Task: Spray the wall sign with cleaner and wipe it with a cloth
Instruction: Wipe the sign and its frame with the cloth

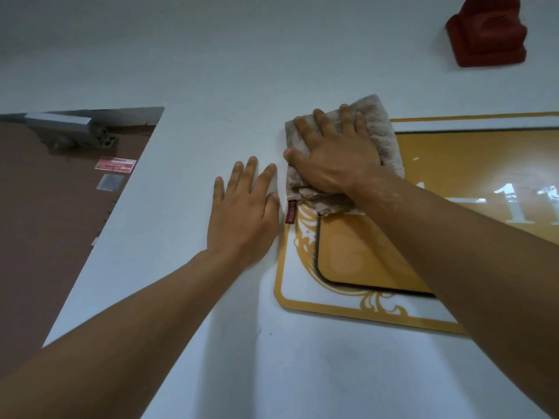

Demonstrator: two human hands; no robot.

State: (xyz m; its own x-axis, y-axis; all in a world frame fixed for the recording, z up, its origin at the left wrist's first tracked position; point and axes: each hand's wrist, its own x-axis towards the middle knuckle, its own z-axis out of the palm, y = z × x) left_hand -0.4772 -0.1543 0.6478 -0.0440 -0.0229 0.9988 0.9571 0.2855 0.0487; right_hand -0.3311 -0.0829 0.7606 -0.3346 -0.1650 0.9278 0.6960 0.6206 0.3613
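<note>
A yellow and white wall sign (357,255) with white numerals hangs on the white wall at the right. My right hand (332,155) lies flat, fingers spread, and presses a beige cloth (381,131) against the sign's upper left corner. A small red tag hangs from the cloth's lower edge. My left hand (245,207) rests flat on the bare wall just left of the sign, fingers straight. No spray bottle is in view.
A brown door (45,222) with a grey door closer (69,128) and a red label stands at the left. A red fixture (487,31) is mounted on the wall at the top right. White wall (211,71) surrounds the sign.
</note>
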